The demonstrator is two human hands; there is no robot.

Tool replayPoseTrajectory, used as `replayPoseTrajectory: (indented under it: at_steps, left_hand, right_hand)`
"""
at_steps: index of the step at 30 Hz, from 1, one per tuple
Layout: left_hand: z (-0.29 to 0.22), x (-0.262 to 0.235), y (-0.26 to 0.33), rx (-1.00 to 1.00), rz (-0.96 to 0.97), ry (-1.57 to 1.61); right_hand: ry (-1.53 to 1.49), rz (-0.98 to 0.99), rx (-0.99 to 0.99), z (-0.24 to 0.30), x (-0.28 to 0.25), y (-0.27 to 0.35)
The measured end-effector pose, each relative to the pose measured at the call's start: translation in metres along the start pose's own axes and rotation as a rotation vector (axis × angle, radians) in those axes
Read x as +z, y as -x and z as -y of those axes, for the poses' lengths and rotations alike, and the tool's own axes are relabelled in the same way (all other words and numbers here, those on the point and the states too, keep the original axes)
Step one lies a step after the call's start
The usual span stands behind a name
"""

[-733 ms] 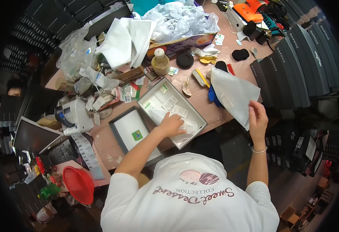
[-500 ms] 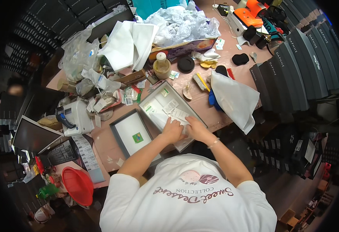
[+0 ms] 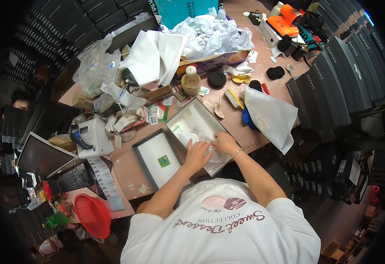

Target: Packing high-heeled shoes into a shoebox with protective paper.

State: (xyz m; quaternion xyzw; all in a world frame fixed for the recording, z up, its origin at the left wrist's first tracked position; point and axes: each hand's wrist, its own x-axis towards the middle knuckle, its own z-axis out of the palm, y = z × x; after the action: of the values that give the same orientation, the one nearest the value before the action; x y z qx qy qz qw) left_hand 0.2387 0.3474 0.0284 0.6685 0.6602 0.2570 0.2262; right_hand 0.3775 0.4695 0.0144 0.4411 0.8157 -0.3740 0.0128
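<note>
An open grey shoe box (image 3: 208,115) with a pale inside stands tilted to my view at the table's front edge. Thin white wrapping sheet (image 3: 217,163) fills its near half, with paper slips partly under it. My left hand (image 3: 197,155) rests over the sheet, fingers spread. At the box's right side, my right hand (image 3: 225,143) has its fingers curled onto the sheet, seemingly pinching it; the fingertips are partly hidden. Left of the box lies its grey lid (image 3: 150,148), inside up, with a small green square packet (image 3: 164,161) in it.
Beyond the box are a bottle (image 3: 191,82), a brush (image 3: 233,99) and a carton of crumpled plastic (image 3: 219,39). A white bag (image 3: 274,116) hangs over the right edge. Grey shoe boxes (image 3: 328,83) are stacked at right; a label printer (image 3: 91,138) and monitor (image 3: 43,154) stand left.
My left hand has spread its fingers and lies flatter on the sheet. The sheet now covers more of the paper slips. The whole view has shifted slightly.
</note>
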Motion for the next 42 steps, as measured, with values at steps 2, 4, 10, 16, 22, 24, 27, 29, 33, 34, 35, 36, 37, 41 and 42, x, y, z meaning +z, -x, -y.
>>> replayPoseTrajectory:
  at_steps: [2,4,10,16,22,24,27,29,33,34,35,36,37,41,42]
  left_hand:
    - [-0.001,-0.008,0.001,0.012,-0.083,0.071]
    - [-0.005,-0.022,0.002,0.061,-0.159,0.098]
    - [-0.013,-0.055,-0.034,0.133,-0.24,-0.01]
    - [0.034,-0.01,-0.054,-0.07,0.316,-0.207]
    - [-0.005,-0.028,-0.068,0.163,-0.085,-0.05]
    - [-0.025,-0.025,-0.08,0.191,-0.081,0.092]
    - [-0.049,-0.017,-0.098,0.119,-0.047,0.373]
    - [-0.064,-0.017,-0.101,-0.125,0.076,0.603]
    - [-0.082,0.015,-0.109,-0.594,0.073,1.427]
    - [-0.093,0.004,-0.106,-0.708,0.187,1.576]
    - [-0.109,-0.011,-0.1,-0.818,0.319,1.725]
    - [-0.128,-0.023,-0.095,-0.605,0.414,1.937]
    - [-0.137,-0.028,-0.091,-0.368,0.505,2.13]
    - [-0.13,-0.025,-0.062,-0.394,0.657,2.326]
    - [-0.131,-0.029,-0.055,-0.362,0.592,2.407]
  right_hand:
    - [0.241,-0.135,-0.164,0.012,-0.002,0.007]
    - [0.3,-0.142,-0.156,0.013,0.009,0.003]
    - [0.438,-0.076,-0.288,0.026,0.011,0.005]
    - [0.262,-0.17,-0.265,0.045,-0.035,0.056]
    - [0.393,-0.903,0.0,0.001,-0.247,0.107]
    - [0.214,-0.74,0.035,-0.065,-0.256,0.097]
    - [0.073,-0.611,0.071,-0.083,-0.26,0.073]
    - [0.063,-0.646,-0.007,-0.056,-0.263,0.06]
    - [-0.156,-0.739,-0.26,0.049,-0.257,0.072]
    - [-0.323,-0.652,-0.234,0.082,-0.25,0.088]
    - [-0.482,-0.563,-0.198,0.105,-0.233,0.105]
    - [-0.593,-0.541,-0.254,0.117,-0.21,0.117]
    - [-0.704,-0.516,-0.313,0.124,-0.186,0.129]
    - [-1.247,0.094,-0.285,0.115,-0.11,0.156]
    - [-1.309,0.195,-0.301,0.106,-0.1,0.154]
